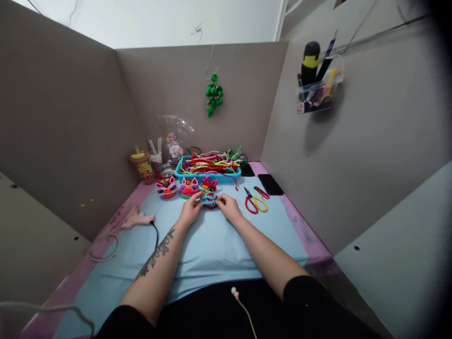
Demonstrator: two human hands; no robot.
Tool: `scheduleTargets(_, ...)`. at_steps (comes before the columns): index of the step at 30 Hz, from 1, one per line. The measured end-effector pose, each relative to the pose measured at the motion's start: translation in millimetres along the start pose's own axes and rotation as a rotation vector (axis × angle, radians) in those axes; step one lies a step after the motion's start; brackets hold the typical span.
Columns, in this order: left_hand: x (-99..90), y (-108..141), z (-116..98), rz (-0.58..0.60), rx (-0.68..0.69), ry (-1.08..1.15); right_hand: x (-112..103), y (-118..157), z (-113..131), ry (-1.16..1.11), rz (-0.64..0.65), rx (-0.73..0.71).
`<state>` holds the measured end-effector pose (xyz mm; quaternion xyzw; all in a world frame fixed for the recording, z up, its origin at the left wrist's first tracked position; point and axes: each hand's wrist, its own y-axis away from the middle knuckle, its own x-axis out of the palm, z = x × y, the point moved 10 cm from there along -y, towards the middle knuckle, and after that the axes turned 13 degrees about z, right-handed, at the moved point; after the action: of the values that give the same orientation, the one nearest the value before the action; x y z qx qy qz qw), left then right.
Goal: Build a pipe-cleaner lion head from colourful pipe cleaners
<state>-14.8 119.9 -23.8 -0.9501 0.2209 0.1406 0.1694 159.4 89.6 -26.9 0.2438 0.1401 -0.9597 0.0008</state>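
At the middle of the table, my left hand (191, 209) and my right hand (229, 207) have their fingers closed on opposite sides of a small fuzzy animal head (209, 199). Light blue trim shows along its front, with red, pink and green above. Fingers cover its side edges. Just left of it stand two similar heads: a pink and orange animal head (189, 188) close to my left hand, and a red and pink animal head (166, 187) farther off. Scissors (254, 201) with one red and one yellow handle lie right of my right hand.
Behind the heads stands a blue tray (208, 179) heaped with colourful fuzzy stems (212, 162). A pink glue gun (137, 219) lies at left, its cord trailing. A black phone (270, 184) and red cutter (262, 192) lie at right. Grey partitions (201, 132) surround the table.
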Motion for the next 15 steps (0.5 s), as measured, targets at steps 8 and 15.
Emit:
scheduleTargets(8, -1.8, 3.3, -2.7, -0.047, 0.003, 0.503, -7.1, 3.7, 10.0, -0.290, -0.106, -0.115)
scheduleTargets(15, -7.4, 5.2, 5.6, -0.100, -0.023, 0.663, -9.7, 7.4, 14.4, -0.330, -0.124, -0.129)
